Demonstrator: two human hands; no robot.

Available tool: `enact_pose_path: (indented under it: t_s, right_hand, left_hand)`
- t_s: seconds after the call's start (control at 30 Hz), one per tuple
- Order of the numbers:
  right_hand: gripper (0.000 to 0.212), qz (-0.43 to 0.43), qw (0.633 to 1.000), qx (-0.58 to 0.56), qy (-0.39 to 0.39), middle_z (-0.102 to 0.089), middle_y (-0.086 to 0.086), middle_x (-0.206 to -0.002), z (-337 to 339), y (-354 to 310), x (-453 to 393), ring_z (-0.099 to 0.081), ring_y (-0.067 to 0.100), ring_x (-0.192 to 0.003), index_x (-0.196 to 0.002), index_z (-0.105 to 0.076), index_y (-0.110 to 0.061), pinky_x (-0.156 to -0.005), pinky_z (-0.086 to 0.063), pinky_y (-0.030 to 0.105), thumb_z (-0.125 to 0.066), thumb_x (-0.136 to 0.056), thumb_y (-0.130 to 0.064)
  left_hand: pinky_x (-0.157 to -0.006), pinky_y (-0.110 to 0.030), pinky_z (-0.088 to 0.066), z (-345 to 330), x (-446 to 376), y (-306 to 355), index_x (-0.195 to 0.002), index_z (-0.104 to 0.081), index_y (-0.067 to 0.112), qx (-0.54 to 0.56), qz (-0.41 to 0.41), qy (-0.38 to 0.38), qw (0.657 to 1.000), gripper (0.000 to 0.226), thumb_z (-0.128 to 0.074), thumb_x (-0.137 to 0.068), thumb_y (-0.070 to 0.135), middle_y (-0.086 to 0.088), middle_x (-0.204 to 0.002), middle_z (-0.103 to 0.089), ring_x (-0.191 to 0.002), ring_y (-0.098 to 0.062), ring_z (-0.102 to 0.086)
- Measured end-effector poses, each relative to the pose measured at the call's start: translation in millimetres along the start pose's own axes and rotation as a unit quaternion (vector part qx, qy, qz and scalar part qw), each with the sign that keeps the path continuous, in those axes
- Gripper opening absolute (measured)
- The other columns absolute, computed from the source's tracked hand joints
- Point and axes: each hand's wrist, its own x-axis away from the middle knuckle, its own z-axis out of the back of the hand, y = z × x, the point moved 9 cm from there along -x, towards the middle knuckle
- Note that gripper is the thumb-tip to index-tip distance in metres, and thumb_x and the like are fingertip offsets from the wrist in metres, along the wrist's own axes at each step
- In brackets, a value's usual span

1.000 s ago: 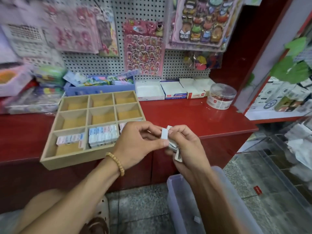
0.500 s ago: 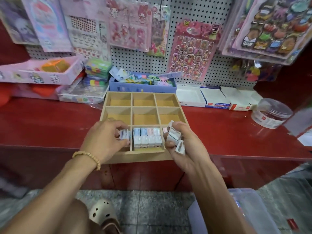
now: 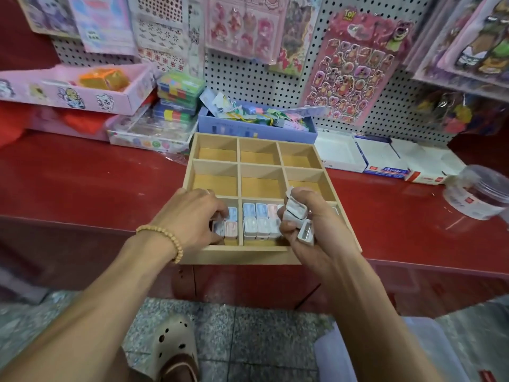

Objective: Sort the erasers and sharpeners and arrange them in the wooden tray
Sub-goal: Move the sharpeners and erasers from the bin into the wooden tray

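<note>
The wooden tray (image 3: 278, 150), a three-by-three grid, sits on the red bench (image 3: 91, 183) with its near edge at the bench front. Its near middle compartment holds two rows of small pastel sharpeners (image 3: 257, 220), standing tight together. The near left compartment holds a few more (image 3: 230, 226), and the left hand (image 3: 190, 216) reaches into it, fingers curled down onto them; whether it pinches one is hard to tell, since the fingertips are hidden. The right hand (image 3: 308, 224) hovers over the near right compartment, gripping a bunch of white sharpeners (image 3: 298, 216), one with its blade face up. The six farther compartments show bare wood. Behind the tray stands a blue box (image 3: 259, 128) of mixed stationery, beside white boxes (image 3: 358, 155), and a clear round tub (image 3: 479, 194) sits at the far right.
</note>
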Motion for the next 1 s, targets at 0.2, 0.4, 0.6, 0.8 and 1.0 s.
enact_pose_path:
  t_s: [0.2, 0.4, 0.6, 0.8, 1.0]
  right_hand:
    - [0.006, -0.006, 1.0, -0.001, 0.007, -0.053, 0.007, -0.071, -3.7, 5.7, -1.3, -0.05, 0.017, -0.064, -0.095, -0.057, -0.008, -0.038, -0.037, 0.019, -0.062, -0.093, -0.006]
    - [0.009, -0.018, 1.0, -0.002, -0.009, -0.052, 0.006, -0.071, -16.2, 13.0, -5.8, -0.049, 0.017, -0.065, -0.093, -0.053, -0.01, -0.038, -0.038, 0.018, -0.062, -0.093, -0.007]
    - [0.011, -0.047, 0.998, -0.042, -0.029, -0.051, 0.006, -0.073, -31.7, 23.9, -14.7, -0.051, 0.016, -0.058, -0.098, -0.052, -0.009, -0.037, -0.037, 0.019, -0.062, -0.093, -0.01]
    - [0.011, -0.051, 0.997, -0.037, -0.054, -0.057, 0.007, -0.063, -49.8, 32.4, -22.8, -0.054, 0.011, -0.043, -0.106, -0.049, -0.009, -0.035, -0.036, 0.015, -0.055, -0.097, -0.011]
    - [0.02, -0.029, 0.996, -0.005, -0.08, -0.074, 0.022, -0.097, -60.9, 34.0, -33.7, -0.075, 0.03, -0.086, -0.115, -0.052, -0.008, -0.077, -0.051, 0.029, -0.058, -0.096, -0.01]
  left_hand:
    - [-0.094, -0.033, -0.042, 7.0, 6.4, -21.9, -0.106, -0.068, 0.035, 0.062, 0.021, 0.006, 0.998, 0.045, -0.08, -0.067, 0.055, 0.02, -0.099, -0.058, -0.089, -0.003, -0.051]
    - [-0.095, -0.033, -0.04, 3.2, 0.1, -19.8, -0.11, -0.068, 0.035, 0.04, 0.017, 0.002, 0.999, 0.044, -0.079, -0.071, 0.051, 0.016, -0.11, -0.059, -0.101, -0.007, -0.054]
    - [-0.089, -0.03, -0.048, 18.8, 4.1, -23.2, -0.103, -0.069, 0.031, 0.193, 0.018, 0.067, 0.979, 0.036, -0.081, -0.072, 0.044, 0.016, -0.097, -0.06, -0.09, -0.006, -0.057]
    - [-0.062, -0.009, -0.043, 39.5, 3.0, -5.2, -0.091, -0.072, 0.023, 0.505, 0.025, 0.188, 0.842, 0.02, -0.081, -0.074, 0.03, 0.003, -0.086, -0.065, -0.074, -0.011, -0.059]
    - [-0.063, -0.017, -0.049, 40.3, -6.3, -3.9, -0.085, -0.071, 0.023, 0.523, 0.031, 0.184, 0.832, 0.027, -0.089, -0.064, 0.024, 0.002, -0.081, -0.068, -0.065, -0.002, -0.053]
